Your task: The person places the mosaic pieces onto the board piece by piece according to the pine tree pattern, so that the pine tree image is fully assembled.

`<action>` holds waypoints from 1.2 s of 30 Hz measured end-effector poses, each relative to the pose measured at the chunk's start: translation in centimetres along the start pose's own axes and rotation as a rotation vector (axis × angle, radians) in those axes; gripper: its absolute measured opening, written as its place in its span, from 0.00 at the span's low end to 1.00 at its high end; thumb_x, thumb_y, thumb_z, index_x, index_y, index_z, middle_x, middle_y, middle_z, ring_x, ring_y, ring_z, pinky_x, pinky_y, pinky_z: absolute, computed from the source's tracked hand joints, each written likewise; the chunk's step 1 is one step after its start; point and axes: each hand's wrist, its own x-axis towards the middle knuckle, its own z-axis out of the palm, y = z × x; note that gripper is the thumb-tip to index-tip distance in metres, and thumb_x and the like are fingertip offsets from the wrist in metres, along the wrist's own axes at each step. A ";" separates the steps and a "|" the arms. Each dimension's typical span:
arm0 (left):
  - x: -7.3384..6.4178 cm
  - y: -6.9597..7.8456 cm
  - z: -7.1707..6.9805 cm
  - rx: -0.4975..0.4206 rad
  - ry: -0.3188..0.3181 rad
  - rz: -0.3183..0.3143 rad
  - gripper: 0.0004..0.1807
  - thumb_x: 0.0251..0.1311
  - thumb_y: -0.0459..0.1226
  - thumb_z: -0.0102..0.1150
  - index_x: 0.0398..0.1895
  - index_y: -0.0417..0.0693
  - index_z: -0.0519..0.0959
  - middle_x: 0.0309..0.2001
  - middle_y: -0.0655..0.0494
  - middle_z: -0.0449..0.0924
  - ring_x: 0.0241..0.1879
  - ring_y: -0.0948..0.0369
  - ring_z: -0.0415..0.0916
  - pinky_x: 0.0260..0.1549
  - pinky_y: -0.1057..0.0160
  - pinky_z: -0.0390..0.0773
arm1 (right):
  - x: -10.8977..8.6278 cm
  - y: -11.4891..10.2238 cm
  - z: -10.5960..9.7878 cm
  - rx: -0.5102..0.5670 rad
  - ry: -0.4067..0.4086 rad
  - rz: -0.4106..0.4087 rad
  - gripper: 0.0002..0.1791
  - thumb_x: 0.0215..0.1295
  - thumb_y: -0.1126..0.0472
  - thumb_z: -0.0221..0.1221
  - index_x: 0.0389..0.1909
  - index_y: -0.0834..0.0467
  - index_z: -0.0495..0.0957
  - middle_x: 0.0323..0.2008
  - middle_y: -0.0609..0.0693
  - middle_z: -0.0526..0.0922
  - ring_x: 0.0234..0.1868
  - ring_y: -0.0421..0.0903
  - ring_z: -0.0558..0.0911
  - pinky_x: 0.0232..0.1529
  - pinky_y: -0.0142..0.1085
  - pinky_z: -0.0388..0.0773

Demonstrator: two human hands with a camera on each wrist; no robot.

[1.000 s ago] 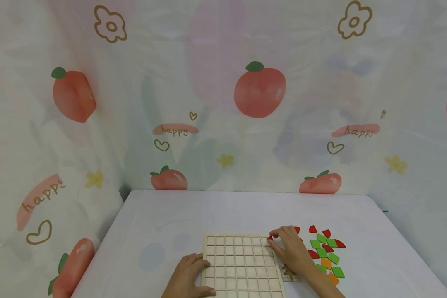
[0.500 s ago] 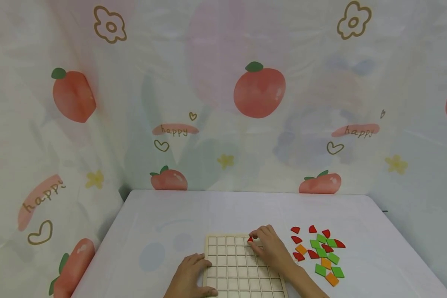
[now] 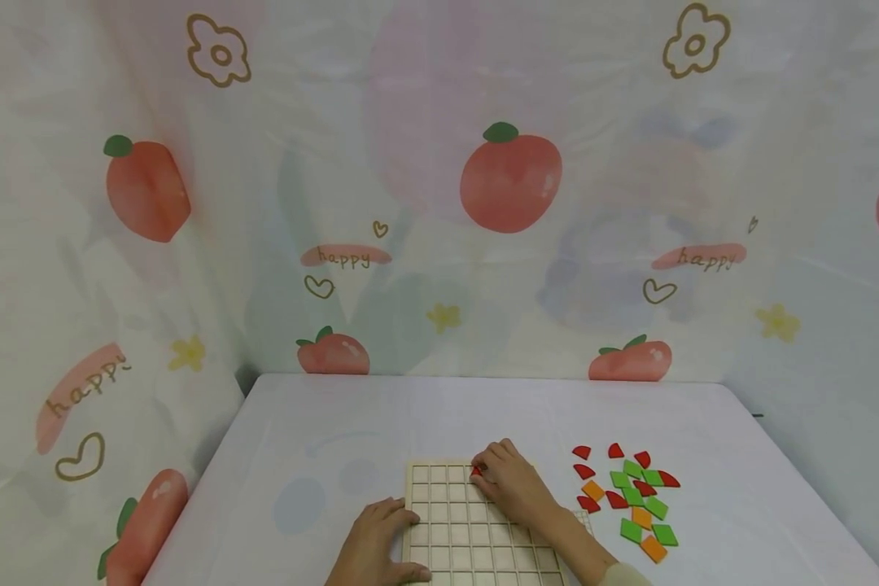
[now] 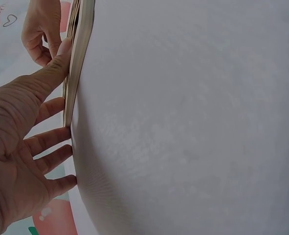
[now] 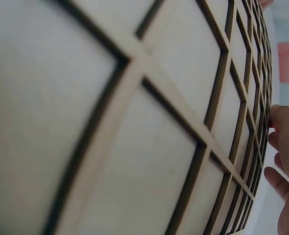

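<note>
A pale wooden grid board [image 3: 458, 534] with square cells lies on the white table. My right hand [image 3: 516, 488] is over its far rows, pinching a small red quarter-circle tile [image 3: 476, 470] between thumb and index finger. In the right wrist view the cells loom large, and the right hand [image 5: 288, 147] shows at the board's far edge. Along the board's left side rests my left hand [image 3: 372, 544]. Its thumb [image 4: 56, 68] lies on the wooden rim [image 4: 78, 63] in the left wrist view, while the other fingers are spread straight, tips against the board's side and the tabletop.
Right of the board lie scattered loose tiles: several red quarter-circles [image 3: 583, 471], green tiles [image 3: 631, 530] and orange squares [image 3: 653, 549]. A gridded card [image 3: 583, 518] peeks out by the board's right edge, partly behind the right forearm. Printed cloth walls [image 3: 410, 163] enclose the table.
My right hand has moved left across the board's far edge with the red tile, from the right corner toward the middle. The left hand stays at the board's left side.
</note>
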 end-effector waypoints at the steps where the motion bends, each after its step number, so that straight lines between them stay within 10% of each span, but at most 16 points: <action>1: 0.1 0.0 0.0 0.001 0.004 0.006 0.36 0.41 0.63 0.77 0.52 0.54 0.83 0.60 0.49 0.79 0.60 0.42 0.74 0.59 0.41 0.75 | 0.1 0.1 0.0 -0.001 -0.007 0.001 0.09 0.65 0.59 0.69 0.41 0.56 0.81 0.38 0.44 0.80 0.44 0.43 0.74 0.45 0.38 0.81; 27: 0.6 -0.7 -0.8 -0.047 -0.116 -0.006 0.39 0.44 0.59 0.79 0.59 0.51 0.81 0.68 0.43 0.72 0.66 0.40 0.69 0.62 0.38 0.73 | -1.7 -0.2 -2.2 0.057 -0.053 0.117 0.14 0.64 0.56 0.71 0.48 0.56 0.84 0.39 0.42 0.82 0.44 0.41 0.74 0.46 0.37 0.82; 36: 1.0 -1.4 -0.8 -0.007 -0.123 0.094 0.42 0.46 0.62 0.76 0.63 0.52 0.79 0.73 0.43 0.68 0.68 0.41 0.69 0.64 0.40 0.73 | -4.5 -0.2 -4.2 0.120 0.017 0.157 0.13 0.66 0.56 0.69 0.48 0.55 0.84 0.44 0.43 0.83 0.47 0.41 0.75 0.47 0.39 0.83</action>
